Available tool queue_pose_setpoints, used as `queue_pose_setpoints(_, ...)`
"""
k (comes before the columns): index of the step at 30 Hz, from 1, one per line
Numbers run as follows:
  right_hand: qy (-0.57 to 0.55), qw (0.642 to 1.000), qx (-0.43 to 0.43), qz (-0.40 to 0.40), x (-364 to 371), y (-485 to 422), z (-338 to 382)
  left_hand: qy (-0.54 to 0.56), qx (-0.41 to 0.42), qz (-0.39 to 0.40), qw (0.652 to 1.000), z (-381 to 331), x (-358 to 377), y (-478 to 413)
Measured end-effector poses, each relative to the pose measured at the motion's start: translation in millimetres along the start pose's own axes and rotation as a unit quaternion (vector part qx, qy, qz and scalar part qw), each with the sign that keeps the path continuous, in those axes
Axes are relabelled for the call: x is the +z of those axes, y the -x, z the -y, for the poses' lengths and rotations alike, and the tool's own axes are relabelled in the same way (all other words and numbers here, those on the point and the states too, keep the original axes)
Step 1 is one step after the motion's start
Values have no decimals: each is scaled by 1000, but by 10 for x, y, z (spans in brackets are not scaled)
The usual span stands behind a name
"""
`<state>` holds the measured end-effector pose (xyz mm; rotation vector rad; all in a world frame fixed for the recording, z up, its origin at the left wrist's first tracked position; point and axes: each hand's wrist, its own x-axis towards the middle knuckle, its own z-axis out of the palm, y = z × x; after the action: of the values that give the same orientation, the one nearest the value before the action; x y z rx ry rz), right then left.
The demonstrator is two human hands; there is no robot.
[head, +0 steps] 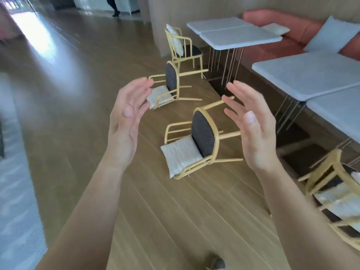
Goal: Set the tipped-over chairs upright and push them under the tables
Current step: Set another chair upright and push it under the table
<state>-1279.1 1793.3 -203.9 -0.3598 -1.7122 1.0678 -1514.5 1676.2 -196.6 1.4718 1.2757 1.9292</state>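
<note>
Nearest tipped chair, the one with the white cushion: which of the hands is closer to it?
Right, judging by the picture alone. The right hand hovers open beside the nearest tipped chair, overlapping its legs. The left hand is open, further off to its left.

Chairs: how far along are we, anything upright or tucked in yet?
Done: the far chair stands upright beside the far table, not tucked under. In hand: nothing; the left hand and right hand are open and empty, raised toward the near tipped chair. Left: that one and the middle tipped chair both lie on the floor.
</note>
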Motion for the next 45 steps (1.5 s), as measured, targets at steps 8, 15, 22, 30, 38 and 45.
queue_pose_setpoints(8, -13, 1000, 14, 0, 982, -835, -642, -63, -18, -1, 998, 312, -1210, -595)
queue_pose_setpoints(15, -57, 998, -27, 20, 2267, -1757, -1054, -107, -7, -27, 994, 490, -2592, -1285)
queue_pose_setpoints(22, 2, 1000, -2, 7, 2808, -2282, -1709, -48, -7, 24, 999, 1466, -3127, -2121)
queue_pose_setpoints(30, 100, 984, 54, -136, 3216, -2698, -2130, 60, -22, 205, 977, 2387, -3206, -3366)
queue_pose_setpoints(38, 177, 932, 125, -291, 2894, -2614, -2503, 149, -36, 353, 923, 3324, -2342, -4060)
queue_pose_setpoints(45, 156, 886, 196, -391, 2441, -2585, -3689, 109, -110, 416, 896, 4372, -1740, -4314)
